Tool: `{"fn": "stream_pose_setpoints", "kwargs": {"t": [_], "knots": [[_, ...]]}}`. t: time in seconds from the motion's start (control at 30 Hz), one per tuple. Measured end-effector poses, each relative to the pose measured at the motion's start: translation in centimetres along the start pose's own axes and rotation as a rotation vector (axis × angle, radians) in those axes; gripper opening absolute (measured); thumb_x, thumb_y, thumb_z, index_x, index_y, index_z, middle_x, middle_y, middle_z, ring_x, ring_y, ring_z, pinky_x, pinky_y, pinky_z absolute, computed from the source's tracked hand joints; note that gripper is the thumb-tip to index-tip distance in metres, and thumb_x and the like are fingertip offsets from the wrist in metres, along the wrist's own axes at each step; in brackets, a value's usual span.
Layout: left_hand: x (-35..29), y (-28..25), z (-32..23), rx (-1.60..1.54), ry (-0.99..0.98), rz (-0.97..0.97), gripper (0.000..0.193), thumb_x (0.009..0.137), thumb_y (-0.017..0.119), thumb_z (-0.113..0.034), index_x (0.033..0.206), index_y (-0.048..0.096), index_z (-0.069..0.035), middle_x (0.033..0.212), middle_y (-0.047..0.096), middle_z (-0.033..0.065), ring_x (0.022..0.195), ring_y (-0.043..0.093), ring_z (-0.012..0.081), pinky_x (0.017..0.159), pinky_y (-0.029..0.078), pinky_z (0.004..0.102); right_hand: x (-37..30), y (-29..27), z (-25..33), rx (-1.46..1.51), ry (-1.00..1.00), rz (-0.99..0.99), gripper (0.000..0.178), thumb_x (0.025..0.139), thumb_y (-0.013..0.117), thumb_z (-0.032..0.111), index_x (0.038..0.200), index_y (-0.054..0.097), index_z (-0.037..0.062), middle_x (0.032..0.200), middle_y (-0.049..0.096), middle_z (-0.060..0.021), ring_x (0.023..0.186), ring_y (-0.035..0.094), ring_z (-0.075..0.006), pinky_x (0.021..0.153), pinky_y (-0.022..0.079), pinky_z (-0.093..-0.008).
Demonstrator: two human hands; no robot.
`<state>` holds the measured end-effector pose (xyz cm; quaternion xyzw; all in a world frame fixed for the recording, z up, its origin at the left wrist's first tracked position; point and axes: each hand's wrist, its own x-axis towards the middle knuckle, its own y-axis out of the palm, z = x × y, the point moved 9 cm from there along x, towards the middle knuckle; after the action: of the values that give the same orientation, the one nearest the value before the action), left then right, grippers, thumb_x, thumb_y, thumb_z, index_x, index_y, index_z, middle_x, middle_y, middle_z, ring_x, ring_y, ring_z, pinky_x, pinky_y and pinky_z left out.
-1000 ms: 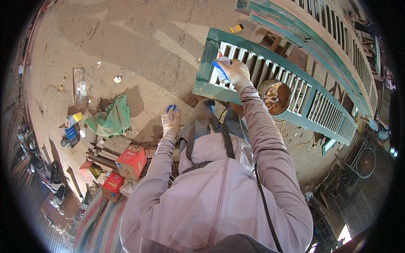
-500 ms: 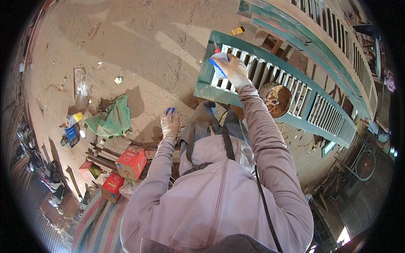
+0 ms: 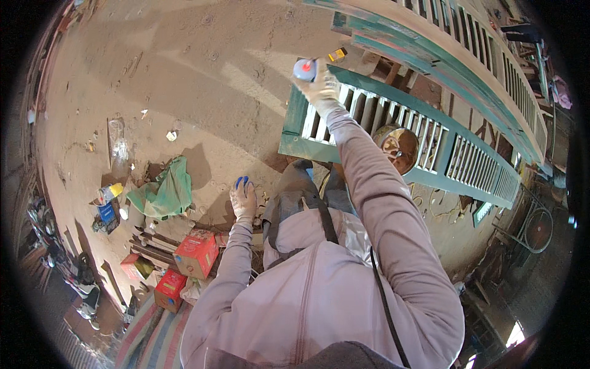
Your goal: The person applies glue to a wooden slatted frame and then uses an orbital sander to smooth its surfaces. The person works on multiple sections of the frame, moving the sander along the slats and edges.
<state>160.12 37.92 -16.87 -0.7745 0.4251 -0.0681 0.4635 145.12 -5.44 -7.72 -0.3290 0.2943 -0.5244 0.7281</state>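
Note:
My right hand (image 3: 321, 89), in a pale glove, grips a whitish squeeze bottle (image 3: 301, 71) with a red nozzle that points up toward me. It is over the far left corner of a green louvred shutter (image 3: 307, 146) with white slats. A round metal bowl (image 3: 409, 161) rests on the slats beside my right forearm; its contents are hard to make out. My left hand (image 3: 243, 202), in a glove with blue fingertips, is held low left of my knees. Its fingers stretch forward and slightly apart, with nothing visible in them.
Another larger shutter (image 3: 430, 67) stands at the far right. A small yellow box (image 3: 337, 55) lies on the dirt floor beyond my right hand. To the left are a green cloth (image 3: 163, 194), a blue can (image 3: 106, 212) and red boxes (image 3: 196, 252).
My right hand has moved farther away and left with the bottle, whose nozzle now points toward me. My left hand has shifted slightly, its fingers looking straighter.

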Motion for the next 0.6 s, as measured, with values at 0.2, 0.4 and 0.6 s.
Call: {"fn": "stream_pose_setpoints", "kwargs": {"t": [0.2,0.4,0.6], "knots": [[1.4,0.8,-4.5,-0.026,0.157,-0.007,0.046,0.101,0.059,-0.031,0.138,0.06,-0.004,0.137,0.061,0.0212,0.128,0.055,0.0385,0.111,0.041,0.0485,-8.6,2.0,1.6,0.145,-0.147,0.319,0.085,0.076,0.086,0.049,0.139,0.047,0.0086,0.106,0.073,-0.0228,0.103,0.072,-0.0398,0.087,0.056,-0.0481],[3.3,1.0,-15.7,-0.241,0.272,0.107,0.052,0.099,0.062,-0.028,0.143,0.054,-0.001,0.133,0.062,0.0235,0.12,0.06,0.0399,0.104,0.047,0.0479,-18.3,-6.2,-1.3,0.187,-0.007,0.108,0.076,0.074,0.09,0.045,0.13,0.06,0.0041,0.11,0.072,-0.02,0.104,0.071,-0.0345,0.093,0.055,-0.0419],[2.7,6.9,-28.4,-0.246,0.487,0.379,0.065,0.1,0.06,-0.039,0.15,0.047,0.0,0.135,0.061,0.0281,0.126,0.059,0.0408,0.109,0.044,0.0474,-22.1,-17.9,-10.6,0.372,0.157,-0.414,0.073,0.075,0.09,0.034,0.132,0.059,0.0015,0.114,0.068,-0.0198,0.106,0.067,-0.0348,0.092,0.053,-0.0444]]}}
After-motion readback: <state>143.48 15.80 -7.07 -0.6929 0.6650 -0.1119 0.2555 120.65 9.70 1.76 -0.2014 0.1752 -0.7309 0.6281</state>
